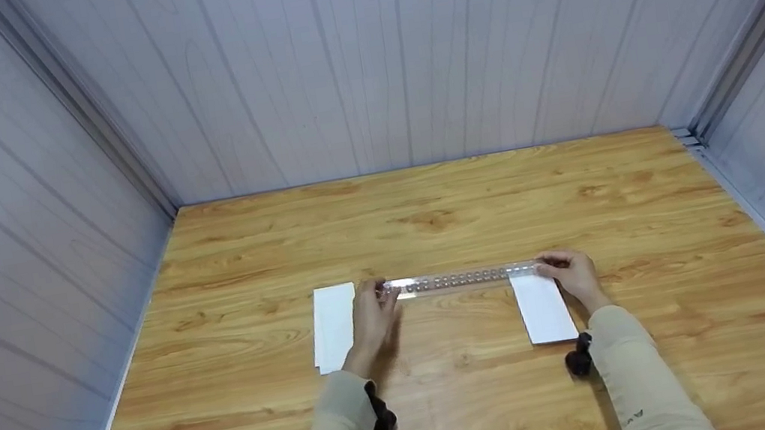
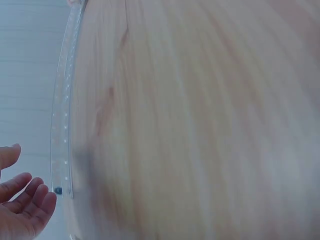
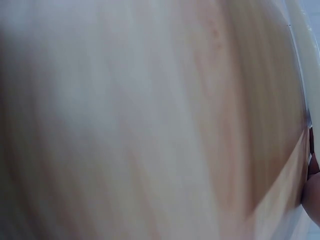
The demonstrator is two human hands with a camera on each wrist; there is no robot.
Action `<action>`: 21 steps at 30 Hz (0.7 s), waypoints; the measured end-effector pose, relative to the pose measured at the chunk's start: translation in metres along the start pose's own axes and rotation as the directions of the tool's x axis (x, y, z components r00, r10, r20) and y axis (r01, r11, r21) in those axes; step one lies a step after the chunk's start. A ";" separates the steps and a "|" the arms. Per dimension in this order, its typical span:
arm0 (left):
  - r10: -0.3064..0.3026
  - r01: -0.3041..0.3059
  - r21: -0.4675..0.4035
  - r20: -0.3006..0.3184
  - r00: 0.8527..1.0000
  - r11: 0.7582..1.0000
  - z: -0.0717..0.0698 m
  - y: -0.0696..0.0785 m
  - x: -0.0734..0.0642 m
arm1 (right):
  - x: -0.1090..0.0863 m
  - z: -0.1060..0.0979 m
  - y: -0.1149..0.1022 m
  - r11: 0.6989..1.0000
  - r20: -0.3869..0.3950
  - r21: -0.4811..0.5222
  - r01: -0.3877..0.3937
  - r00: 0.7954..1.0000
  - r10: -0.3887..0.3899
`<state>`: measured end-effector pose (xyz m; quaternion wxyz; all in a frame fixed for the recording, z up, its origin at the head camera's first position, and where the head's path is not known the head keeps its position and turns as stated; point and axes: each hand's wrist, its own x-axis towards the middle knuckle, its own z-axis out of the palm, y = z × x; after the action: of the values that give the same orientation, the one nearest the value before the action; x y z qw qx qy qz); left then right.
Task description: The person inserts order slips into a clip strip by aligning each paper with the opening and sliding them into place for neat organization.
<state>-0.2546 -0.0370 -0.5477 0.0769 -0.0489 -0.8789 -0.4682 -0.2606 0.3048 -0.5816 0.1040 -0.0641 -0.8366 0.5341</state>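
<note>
A clear ruler (image 1: 457, 280) with a row of holes lies crosswise between my two hands in the head view. At its right end my right hand (image 1: 574, 276) pinches it between thumb and fingers, over the top of a white paper slip (image 1: 544, 308). My left hand (image 1: 372, 315) is at the ruler's left end, thumb and fingers spread. In the left wrist view a small gap shows between those fingertips (image 2: 49, 202) and the ruler (image 2: 62, 110). Only a bit of the right hand (image 3: 312, 197) shows in the right wrist view.
Left of my left hand lies a small stack of white paper slips (image 1: 335, 328), slightly out of line. The wooden table (image 1: 429, 223) is bounded by pale panel walls (image 1: 367, 58) at the back and both sides. Dark wrist cameras (image 1: 579, 364) hang at both cuffs.
</note>
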 end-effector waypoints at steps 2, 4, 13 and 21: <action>-0.013 0.014 0.016 -0.007 1.000 1.000 -0.005 -0.003 -0.001 | 0.000 0.000 0.000 1.000 0.002 0.019 0.003 1.000 -0.003; -0.011 0.012 0.029 -0.017 1.000 1.000 -0.010 -0.006 -0.002 | -0.001 0.000 -0.001 0.999 0.004 0.036 0.002 1.000 -0.002; -0.033 0.036 0.111 -0.037 0.999 0.993 -0.028 -0.018 -0.004 | 0.000 0.000 -0.001 1.000 0.004 0.017 -0.015 1.000 0.015; -0.081 0.085 0.169 -0.027 0.996 0.982 -0.041 -0.030 -0.007 | -0.001 -0.001 -0.003 1.000 0.004 0.008 -0.013 1.000 0.012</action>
<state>-0.2488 -0.0873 -0.5507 0.0697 -0.0008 -0.9161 -0.3949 -0.2597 0.3046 -0.5790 0.0992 -0.0678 -0.8343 0.5380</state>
